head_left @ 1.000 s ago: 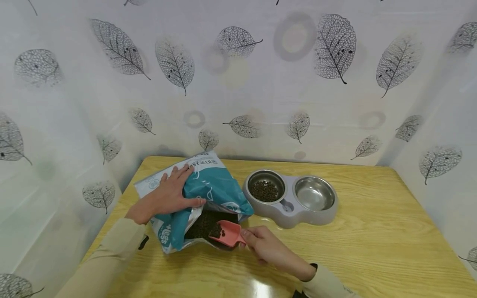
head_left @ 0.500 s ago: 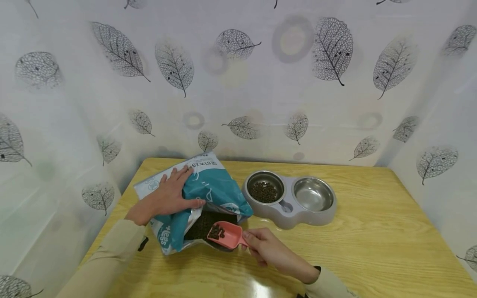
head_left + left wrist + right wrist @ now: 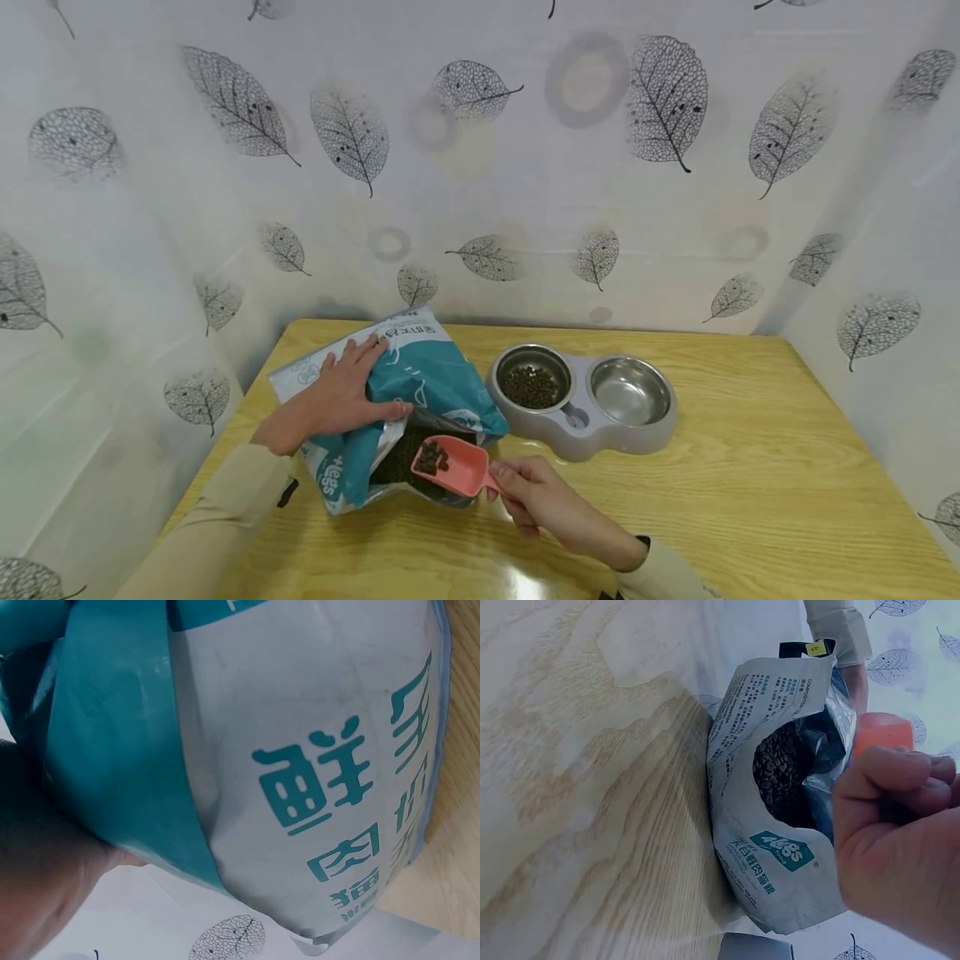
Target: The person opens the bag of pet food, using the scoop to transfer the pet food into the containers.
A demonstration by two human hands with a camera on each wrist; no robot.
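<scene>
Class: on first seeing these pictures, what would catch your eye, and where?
The pink scoop of brown pellets jumps out, held by the right hand at the mouth of the teal-and-white bag. The left hand lies spread on the bag. A grey double bowl stands right of the bag, pellets in the half beside it.

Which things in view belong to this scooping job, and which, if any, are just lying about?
In the job:
pink scoop, gripped by the right hand
brown kibble in the scoop
4Legs food bag, the left hand resting on it
left steel bowl, probably, since it holds kibble

Just around:
right steel bowl, seemingly, with no kibble showing
leaf-print sheeting
wood-grain table
</scene>
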